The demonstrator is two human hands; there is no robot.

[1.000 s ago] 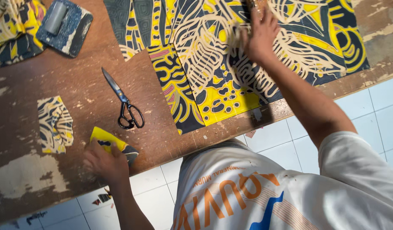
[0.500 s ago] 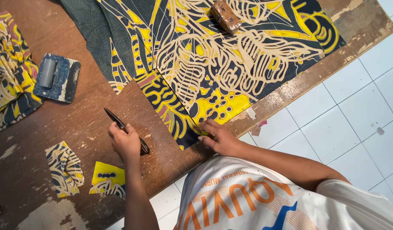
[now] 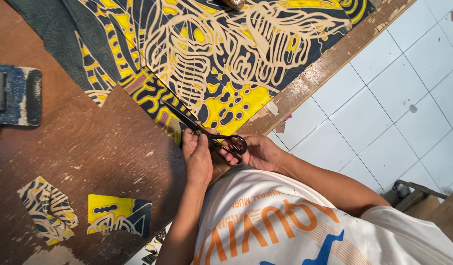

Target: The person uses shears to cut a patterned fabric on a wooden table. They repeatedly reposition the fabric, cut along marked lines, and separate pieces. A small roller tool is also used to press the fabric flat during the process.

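Both hands hold black scissors (image 3: pixel 207 131): left hand (image 3: pixel 197 156) at pivot, right hand (image 3: pixel 258 152) through loops.

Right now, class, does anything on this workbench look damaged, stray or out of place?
Two cut fabric scraps lie loose on the worn, scratched tabletop, apart from the large patterned cloth. The bench edge is chipped and flaking.
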